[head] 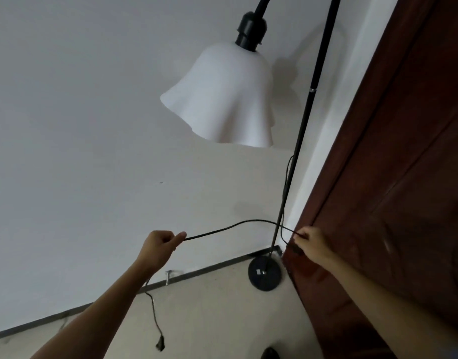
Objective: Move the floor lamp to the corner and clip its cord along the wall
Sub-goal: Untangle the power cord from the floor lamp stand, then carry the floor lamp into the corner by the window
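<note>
A black floor lamp with a slim metal pole (304, 130) and a wavy white bell-shaped shade (224, 99) stands right of centre in the frame, in the corner where a plain white wall (80, 112) meets a dark reddish-brown wooden door (404, 177). Its round black base (264, 274) sits on the pale beige floor (209, 320), lower right of centre, just beside the bottom edge of the door and close to the grey skirting strip (196, 272) along the foot of the wall.

The lamp's thin black cord (238, 225) runs down beside the pole and is stretched in a shallow arc across the middle of the frame between the two hands. The left hand (160, 246), at lower centre, has its fingers (180, 236) clenched around the cord, thumb and forefinger pinching it. The right hand (309, 240), at the door's edge to the right of the pole, grips the other end of that stretch with its fingers closed on it.

Below the left forearm the rest of the cord hangs slack to the floor, ending in a small black plug (160, 343) at the bottom of the frame. A small pale fitting (169, 277) on the skirting sits just beside where the cord drops; what it is cannot be told.
</note>
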`<state>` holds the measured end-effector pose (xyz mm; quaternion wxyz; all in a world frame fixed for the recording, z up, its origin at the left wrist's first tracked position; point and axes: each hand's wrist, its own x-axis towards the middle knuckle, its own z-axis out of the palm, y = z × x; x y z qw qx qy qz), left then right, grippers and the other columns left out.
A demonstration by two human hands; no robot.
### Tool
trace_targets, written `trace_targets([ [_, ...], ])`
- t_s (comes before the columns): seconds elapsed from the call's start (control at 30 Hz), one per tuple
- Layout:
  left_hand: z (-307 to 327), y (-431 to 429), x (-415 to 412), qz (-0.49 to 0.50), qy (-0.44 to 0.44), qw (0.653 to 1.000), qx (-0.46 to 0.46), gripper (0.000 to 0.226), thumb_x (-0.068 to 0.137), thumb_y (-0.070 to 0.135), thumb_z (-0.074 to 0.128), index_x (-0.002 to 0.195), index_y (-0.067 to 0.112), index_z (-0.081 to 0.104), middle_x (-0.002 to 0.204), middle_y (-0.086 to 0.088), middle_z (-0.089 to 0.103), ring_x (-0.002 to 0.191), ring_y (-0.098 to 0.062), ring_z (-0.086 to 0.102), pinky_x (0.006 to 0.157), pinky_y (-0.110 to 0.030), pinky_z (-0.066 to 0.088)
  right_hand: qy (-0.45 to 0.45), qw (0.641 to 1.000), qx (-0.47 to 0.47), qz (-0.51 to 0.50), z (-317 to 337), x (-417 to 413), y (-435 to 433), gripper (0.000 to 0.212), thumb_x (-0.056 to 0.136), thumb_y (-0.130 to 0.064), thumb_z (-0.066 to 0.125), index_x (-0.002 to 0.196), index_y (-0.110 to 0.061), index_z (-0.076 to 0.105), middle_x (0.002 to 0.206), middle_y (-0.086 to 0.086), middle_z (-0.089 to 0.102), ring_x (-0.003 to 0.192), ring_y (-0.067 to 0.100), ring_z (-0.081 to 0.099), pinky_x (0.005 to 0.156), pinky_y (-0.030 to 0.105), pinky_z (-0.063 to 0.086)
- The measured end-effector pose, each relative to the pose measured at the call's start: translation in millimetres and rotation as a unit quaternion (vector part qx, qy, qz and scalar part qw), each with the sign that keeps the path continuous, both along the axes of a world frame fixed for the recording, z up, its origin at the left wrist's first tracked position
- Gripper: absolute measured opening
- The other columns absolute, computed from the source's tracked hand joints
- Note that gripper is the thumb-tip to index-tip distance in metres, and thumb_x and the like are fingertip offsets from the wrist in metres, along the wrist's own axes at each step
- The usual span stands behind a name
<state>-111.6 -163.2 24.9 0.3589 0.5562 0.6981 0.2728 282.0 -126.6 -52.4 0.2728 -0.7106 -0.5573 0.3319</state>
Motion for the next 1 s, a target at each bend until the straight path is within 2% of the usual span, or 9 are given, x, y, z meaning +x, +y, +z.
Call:
trace_targets([
  [0.17, -1, -4, 21, -0.023, 0.014, 1.000, 0.000, 0.056, 0.083, 0.030, 0.069, 0.043, 0.018, 0.031, 0.042, 0.007, 0.025, 0.042, -0.012, 0.022, 0.050, -0.028, 0.023, 0.024, 0.988, -0.110, 0.106, -4, -6, -9, 0.015, 0.075, -0.013, 0.078, 0.072, -0.018, 0.064, 0.066, -0.003, 0.062, 0.064, 0.012, 0.057, 0.063, 0.026, 0.043],
  [0.27, -4, -5, 34, -0.024, 0.047, 0.999, -0.013, 0.059, 0.081, 0.027, 0.070, 0.042, 0.020, 0.027, 0.040, 0.007, 0.023, 0.040, -0.010, 0.021, 0.049, -0.027, 0.022, 0.001, 0.997, -0.039, 0.065, 15, 9, 25, 0.012, 0.081, -0.026, 0.074, 0.078, -0.018, 0.066, 0.077, 0.000, 0.067, 0.076, 0.021, 0.065, 0.070, 0.030, 0.048],
  [0.37, -9, -1, 46, -0.004, 0.058, 0.998, -0.030, 0.055, 0.082, 0.026, 0.069, 0.044, 0.018, 0.030, 0.044, 0.004, 0.027, 0.043, -0.012, 0.024, 0.050, -0.028, 0.023, 0.015, 0.999, 0.048, 0.004, 45, 27, 76, 0.026, 0.088, -0.033, 0.066, 0.099, -0.010, 0.066, 0.094, 0.009, 0.070, 0.092, 0.028, 0.066, 0.080, 0.035, 0.051],
  [0.43, -13, 2, 55, 0.022, 0.053, 0.997, -0.043, 0.051, 0.083, 0.027, 0.068, 0.046, 0.016, 0.034, 0.046, 0.001, 0.030, 0.045, -0.014, 0.027, 0.050, -0.028, 0.025, 0.050, 0.994, 0.100, -0.023, 67, 32, 112, 0.040, 0.088, -0.039, 0.065, 0.115, -0.011, 0.060, 0.105, 0.009, 0.065, 0.100, 0.025, 0.063, 0.089, 0.040, 0.051],
  [0.5, -18, 6, 64, 0.053, 0.043, 0.996, -0.058, 0.051, 0.083, 0.027, 0.069, 0.046, 0.016, 0.035, 0.045, 0.002, 0.032, 0.045, -0.014, 0.028, 0.050, -0.027, 0.025, 0.105, 0.981, 0.161, -0.023, 92, 31, 145, 0.044, 0.086, -0.047, 0.065, 0.118, -0.019, 0.057, 0.107, 0.002, 0.062, 0.100, 0.017, 0.061, 0.089, 0.034, 0.049],
  [0.6, -25, 12, 83, 0.089, 0.045, 0.992, -0.076, 0.053, 0.082, 0.025, 0.070, 0.046, 0.016, 0.033, 0.046, 0.003, 0.030, 0.046, -0.014, 0.026, 0.051, -0.028, 0.023, 0.197, 0.956, 0.215, 0.023, 129, 17, 183, 0.039, 0.085, -0.062, 0.054, 0.104, -0.028, 0.058, 0.096, -0.007, 0.064, 0.087, 0.002, 0.060, 0.076, 0.016, 0.044],
  [0.7, -27, 18, 101, 0.126, 0.038, 0.988, -0.081, 0.051, 0.083, 0.024, 0.070, 0.048, 0.014, 0.033, 0.049, 0.000, 0.029, 0.051, -0.017, 0.027, 0.054, -0.029, 0.022, 0.271, 0.938, 0.198, 0.084, 142, 2, 204, 0.036, 0.089, -0.052, 0.056, 0.077, -0.018, 0.057, 0.066, 0.000, 0.061, 0.062, 0.013, 0.061, 0.065, 0.027, 0.050],
  [0.8, -20, 18, 116, 0.156, 0.039, 0.983, -0.087, 0.047, 0.083, 0.025, 0.069, 0.050, 0.012, 0.039, 0.051, -0.003, 0.034, 0.053, -0.018, 0.031, 0.055, -0.029, 0.025, 0.309, 0.937, 0.108, 0.123, 139, -8, 215, 0.050, 0.088, -0.048, 0.061, 0.052, -0.020, 0.042, 0.042, -0.008, 0.041, 0.040, 0.012, 0.040, 0.048, 0.028, 0.038],
  [1.0, 9, 2, 112, 0.209, 0.061, 0.972, -0.088, 0.049, 0.084, 0.029, 0.068, 0.048, 0.015, 0.038, 0.050, 0.001, 0.035, 0.050, -0.014, 0.032, 0.053, -0.027, 0.027, 0.301, 0.935, 0.084, 0.167, 139, -52, 212, 0.058, 0.083, -0.051, 0.063, 0.049, -0.022, 0.026, 0.044, -0.001, 0.027, 0.038, 0.015, 0.024, 0.044, 0.027, 0.020],
])
